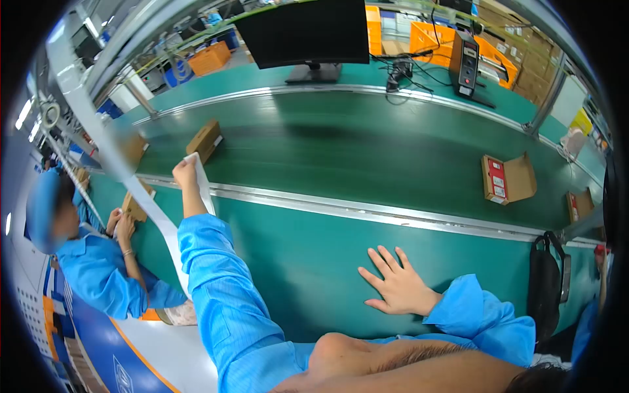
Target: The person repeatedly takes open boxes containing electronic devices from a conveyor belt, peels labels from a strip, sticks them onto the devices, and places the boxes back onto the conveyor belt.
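My left hand [186, 171] reaches out over the near edge of the conveyor, fingers closed on a long white paper strip [200, 175]. Another length of white strip hangs from the upper left and passes down beside my left sleeve; my arm hides whether the two lengths join. Just beyond that hand, a closed brown cardboard box [204, 141] stands on the green conveyor belt [367, 147]. My right hand [398, 283] lies palm down on the green worktable [295, 262], fingers spread, holding nothing.
An opened red and brown box [503, 180] sits on the belt at right. A metal rail [367, 211] separates belt and table. At left a co-worker [98, 262] handles a brown box [138, 200]. A black bag [545, 288] lies at right; a monitor [303, 36] stands behind.
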`<state>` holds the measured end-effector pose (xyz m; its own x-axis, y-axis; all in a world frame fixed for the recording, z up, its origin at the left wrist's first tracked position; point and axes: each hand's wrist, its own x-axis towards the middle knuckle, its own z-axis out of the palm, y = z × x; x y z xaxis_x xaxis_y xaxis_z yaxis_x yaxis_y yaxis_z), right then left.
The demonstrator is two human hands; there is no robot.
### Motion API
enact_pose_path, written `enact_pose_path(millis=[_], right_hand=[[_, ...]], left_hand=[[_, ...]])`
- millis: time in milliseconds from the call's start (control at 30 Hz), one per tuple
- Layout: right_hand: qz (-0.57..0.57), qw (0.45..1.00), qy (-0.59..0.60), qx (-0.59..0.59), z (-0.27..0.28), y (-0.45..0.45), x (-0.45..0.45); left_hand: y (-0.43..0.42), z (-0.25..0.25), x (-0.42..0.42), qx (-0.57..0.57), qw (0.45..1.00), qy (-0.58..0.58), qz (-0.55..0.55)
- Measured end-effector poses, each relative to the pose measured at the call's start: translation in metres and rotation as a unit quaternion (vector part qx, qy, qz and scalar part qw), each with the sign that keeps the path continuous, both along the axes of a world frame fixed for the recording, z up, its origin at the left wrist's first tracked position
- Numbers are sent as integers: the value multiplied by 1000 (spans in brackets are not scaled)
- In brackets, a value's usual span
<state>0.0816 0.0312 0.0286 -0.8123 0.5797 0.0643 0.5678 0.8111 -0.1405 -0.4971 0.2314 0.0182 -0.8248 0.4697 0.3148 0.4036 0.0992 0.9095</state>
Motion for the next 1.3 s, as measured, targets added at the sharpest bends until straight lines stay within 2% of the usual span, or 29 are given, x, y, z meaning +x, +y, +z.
enact_pose_path(millis=[33,100,167,267,300,333,367,467,600,667,733,767,867,900,967,1000,1067,1100,1167,1233,1267,1300], right_hand=[[1,1000,-3,0,0,1,0],[2,1000,-4,-7,0,3,-3],[-3,1000,-7,-22,2,5,-3],[-3,999,-15,-40,4,6,-5],[-10,999,-13,-41,4,7,-6],[-9,999,-12,-42,3,7,-6],[-4,999,-12,-43,4,7,-6],[-1,999,-30,-34,5,7,-8],[2,1000,-18,-15,4,6,-7],[4,1000,-9,-4,2,3,-4],[7,1000,6,7,-1,2,-3],[7,1000,13,11,-3,1,-2],[8,999,28,29,-9,-1,0],[13,998,48,43,-8,-3,1],[26,993,91,72,-6,-6,2],[50,986,125,101,-12,-7,1],[95,964,194,158,-32,-11,-2],[148,951,234,135,-38,-17,-5],[242,918,302,86,-43,-36,-13],[297,909,282,78,-35,-50,-24],[258,927,259,88,-31,-57,-27],[217,943,235,96,-27,-61,-32]], left_hand=[[8,4,2,14,997,21,71],[18,9,1,40,997,14,59],[37,-3,-19,160,984,-78,-32],[36,15,11,220,954,-153,-134],[48,2,-14,97,993,-35,-51],[51,-3,-14,62,997,32,-34],[36,19,33,30,998,50,11],[35,15,61,-44,979,195,35],[15,32,145,11,989,125,79],[2,28,170,29,997,68,26],[-17,18,207,157,981,-36,-105],[-36,25,234,186,967,-95,-144],[-86,27,287,157,958,-113,-210],[-97,18,298,191,950,-82,-234],[-148,59,350,175,930,-193,-260],[-164,58,361,136,935,-185,-271],[-196,55,385,120,910,-194,-346],[-220,71,402,71,906,-195,-370],[-250,81,412,26,895,28,-444],[-272,87,410,19,892,-22,-452],[-283,94,409,18,890,-108,-442],[-291,97,402,17,890,-121,-440]])
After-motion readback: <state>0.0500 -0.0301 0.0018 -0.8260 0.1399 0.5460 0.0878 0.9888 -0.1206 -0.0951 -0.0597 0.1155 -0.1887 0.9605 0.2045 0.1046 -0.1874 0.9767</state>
